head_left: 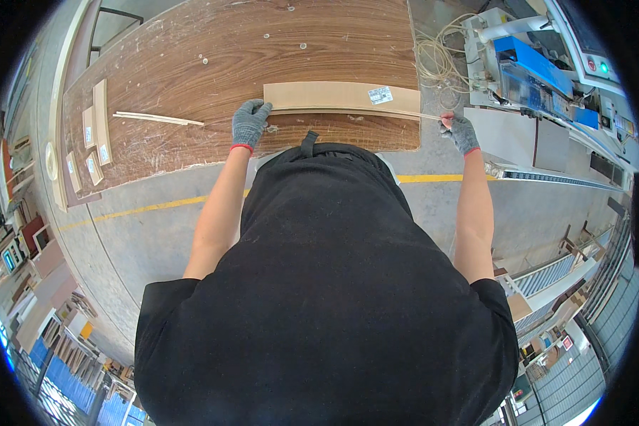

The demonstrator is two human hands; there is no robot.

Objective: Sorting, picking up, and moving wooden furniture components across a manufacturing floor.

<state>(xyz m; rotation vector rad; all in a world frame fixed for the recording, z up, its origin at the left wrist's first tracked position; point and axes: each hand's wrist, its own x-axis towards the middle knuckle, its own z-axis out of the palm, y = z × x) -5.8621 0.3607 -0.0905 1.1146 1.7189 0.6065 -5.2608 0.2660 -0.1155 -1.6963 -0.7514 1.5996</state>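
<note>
A long, light-brown board (319,94) with a white label lies near the front edge of the wood-grain table (284,57). Along its near side runs a thin pale edging strip (427,116), whose right end sticks out past the table. My left hand (249,124), in a grey glove with a red cuff, closes on the board's left end; whether it also grips the strip is unclear. Off the table's right edge, my right hand (461,132), gloved with bare fingertips, pinches the strip's free end.
Several short labelled boards (101,121) lie at the table's left, beside loose thin strips (160,118). At the right stands a blue and white machine (532,71) with a coiled pale hose (440,57). A yellow line (433,178) crosses the floor.
</note>
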